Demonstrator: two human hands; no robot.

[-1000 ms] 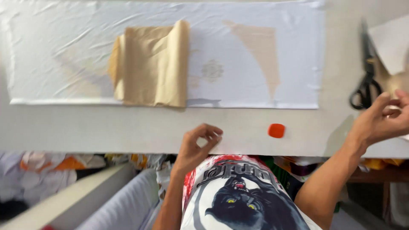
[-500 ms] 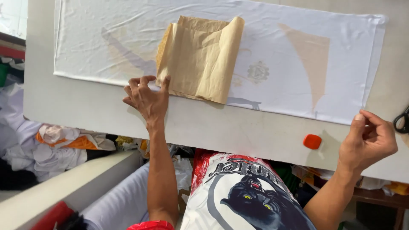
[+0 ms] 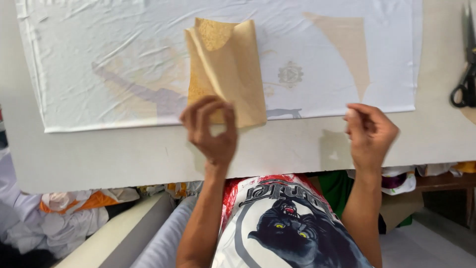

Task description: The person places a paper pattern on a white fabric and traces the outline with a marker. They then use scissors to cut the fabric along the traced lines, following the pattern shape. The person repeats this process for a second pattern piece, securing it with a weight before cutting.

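1. Tan folded sheet (image 3: 225,69): lies on the white cloth, top flap curled over; placed at 12 o'clock from the left hand.
2. Left hand (image 3: 210,130): raised over the sheet's lower edge, fingers curled with thumb and forefinger nearly meeting; whether it pinches the sheet cannot be told.
3. Right hand (image 3: 369,133): at 3 o'clock from the left hand, fingers loosely curled, holding nothing visible, over the cloth's lower right corner.
4. White cloth (image 3: 99,59): spread flat, wrinkled, on the table (image 3: 109,159).
5. Scissors (image 3: 466,74): black, at 2 o'clock, on the table's right edge.
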